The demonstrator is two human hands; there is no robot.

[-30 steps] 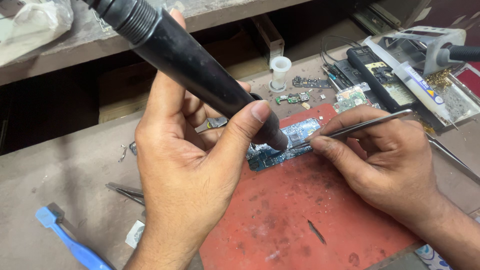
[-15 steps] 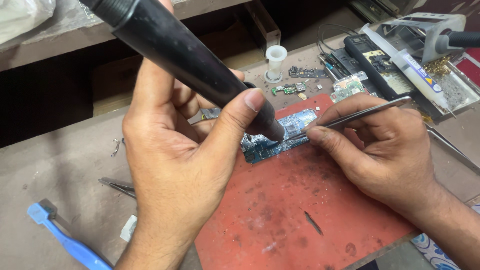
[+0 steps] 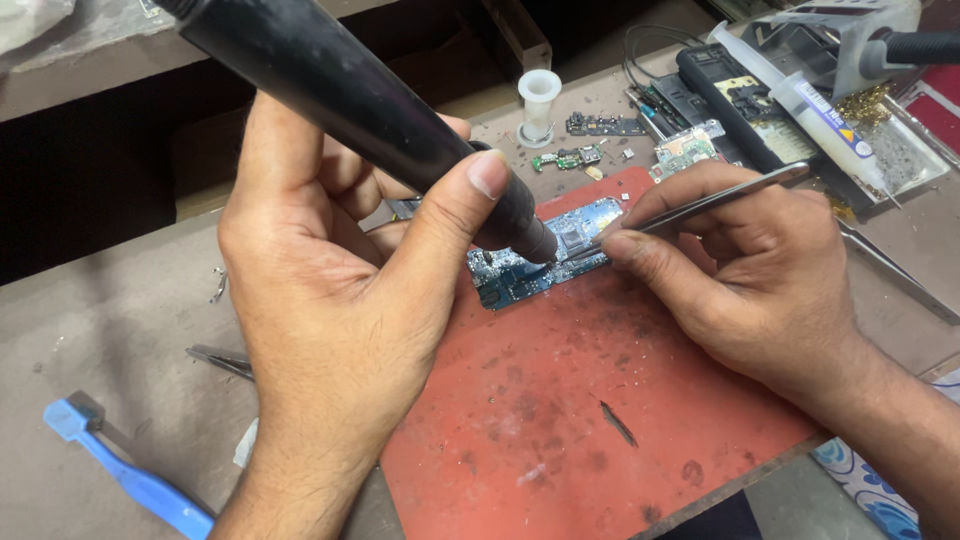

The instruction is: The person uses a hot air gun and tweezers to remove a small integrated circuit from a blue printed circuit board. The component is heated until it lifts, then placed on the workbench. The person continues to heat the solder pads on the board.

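Observation:
My left hand grips a thick black hot-air handle, with its nozzle tip pointing down at a blue circuit board. The board lies at the far edge of a worn red work mat. My right hand pinches metal tweezers, and their tips touch the board right beside the nozzle. The nozzle and my left thumb hide part of the board.
A blue plastic tool lies at the near left, with spare tweezers beside my left wrist. A white spool, small board pieces, a syringe tube, a dark phone frame and a tray of parts crowd the far right.
The view has drifted so that both hands and the board sit slightly lower left. The nozzle and the tweezers stay on the board.

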